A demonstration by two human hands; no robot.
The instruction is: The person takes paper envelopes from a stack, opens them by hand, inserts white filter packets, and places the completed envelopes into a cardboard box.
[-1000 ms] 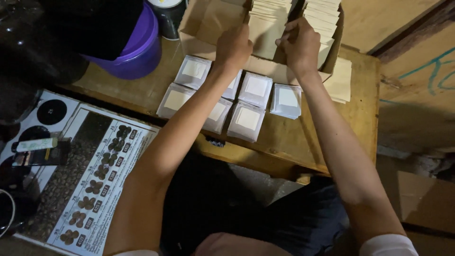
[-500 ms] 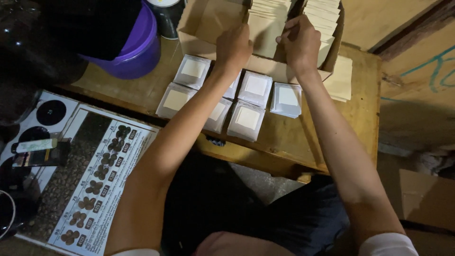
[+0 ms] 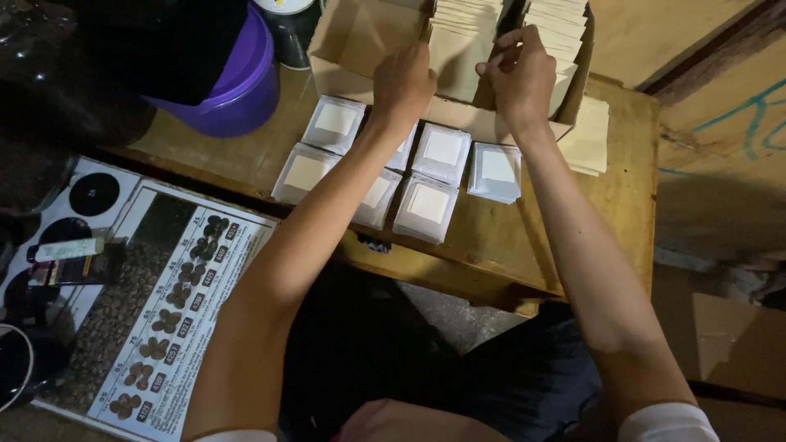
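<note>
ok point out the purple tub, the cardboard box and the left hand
purple tub (image 3: 246,94), head view, on its outer side wall
cardboard box (image 3: 348,37), head view, on its bare inner left wall
left hand (image 3: 403,82), head view, on the back of the hand

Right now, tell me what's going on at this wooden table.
A person has both hands in an open cardboard box of upright tan paper envelopes. The left hand and right hand grip the stack. Small white square packets lie in rows on the table, beside a purple plastic bucket.
</note>
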